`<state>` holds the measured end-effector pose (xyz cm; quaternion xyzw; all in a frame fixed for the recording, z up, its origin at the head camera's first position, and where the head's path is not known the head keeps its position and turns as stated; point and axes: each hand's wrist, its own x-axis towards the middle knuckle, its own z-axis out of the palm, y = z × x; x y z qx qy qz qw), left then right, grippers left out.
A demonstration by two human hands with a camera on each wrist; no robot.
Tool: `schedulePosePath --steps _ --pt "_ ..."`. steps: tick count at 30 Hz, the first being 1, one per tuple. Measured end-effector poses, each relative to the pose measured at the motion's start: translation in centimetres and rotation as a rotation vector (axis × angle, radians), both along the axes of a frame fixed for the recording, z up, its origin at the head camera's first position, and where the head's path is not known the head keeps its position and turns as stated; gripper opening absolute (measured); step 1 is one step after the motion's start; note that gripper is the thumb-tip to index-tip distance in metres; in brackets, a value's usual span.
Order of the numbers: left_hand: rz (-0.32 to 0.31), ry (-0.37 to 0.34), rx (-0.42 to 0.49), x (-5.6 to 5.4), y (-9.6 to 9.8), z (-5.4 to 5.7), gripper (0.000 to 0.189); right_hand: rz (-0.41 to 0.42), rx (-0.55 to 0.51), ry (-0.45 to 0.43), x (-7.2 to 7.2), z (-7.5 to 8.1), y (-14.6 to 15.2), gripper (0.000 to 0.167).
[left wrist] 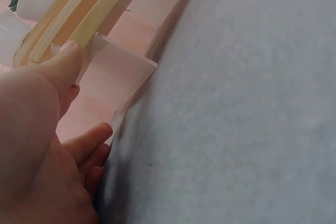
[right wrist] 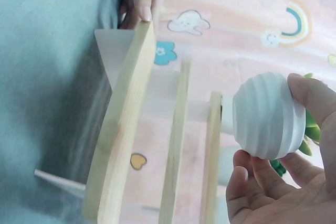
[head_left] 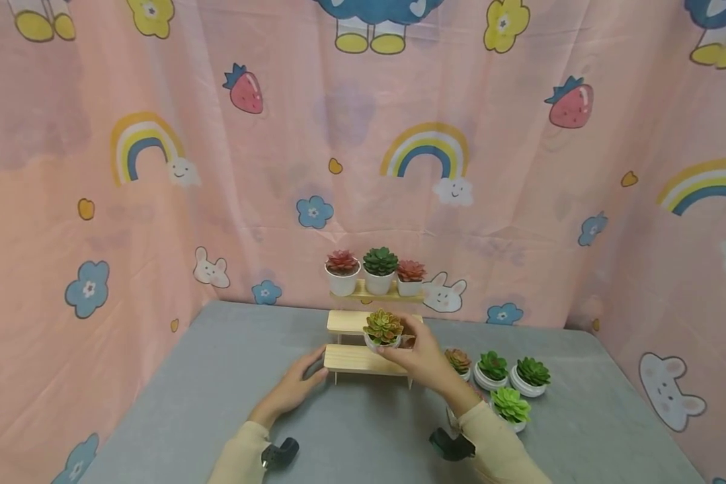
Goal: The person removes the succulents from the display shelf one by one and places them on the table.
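A wooden stepped display stand [head_left: 363, 359] has three boards on translucent side supports. My left hand [head_left: 290, 388] holds the left end of its lowest board, with the thumb [left wrist: 65, 59] against the wood and the other fingers beside the support. In my right hand [head_left: 426, 356] is a potted succulent [head_left: 382, 327] with green, orange-tipped leaves. Thumb and fingers grip its white ribbed pot [right wrist: 268, 116], over the lower boards in the head view. A reddish plant [head_left: 408, 341] shows partly behind that hand. On the top board stand a green succulent [head_left: 380, 260] and two red ones.
Right of the stand, several more potted succulents are grouped on the grey table [head_left: 587, 417], among them a bright green one [head_left: 511, 405] and a dark green one [head_left: 533, 372]. A pink patterned curtain [head_left: 363, 134] hangs behind the table.
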<state>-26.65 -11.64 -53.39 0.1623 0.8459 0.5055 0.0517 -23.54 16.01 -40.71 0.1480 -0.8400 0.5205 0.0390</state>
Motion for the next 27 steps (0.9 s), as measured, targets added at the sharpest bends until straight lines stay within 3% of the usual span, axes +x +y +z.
schedulePosePath --steps 11,17,25,27 --pt "0.007 0.009 -0.017 -0.1 0.0 0.0 0.061 -0.084 0.053 0.001 2.5 -0.2 3.5 0.065" --pt "0.013 0.008 -0.019 -0.2 0.0 -0.1 0.061 -0.08 0.066 0.027 3.7 -0.5 5.7 0.059" --pt "0.009 0.008 -0.028 -0.1 0.0 -0.1 0.061 -0.106 0.008 -0.041 5.2 -0.4 8.2 0.063" --pt "0.006 0.006 -0.027 -0.1 0.0 -0.1 0.061 -0.126 0.019 -0.023 5.5 -0.5 8.7 0.062"
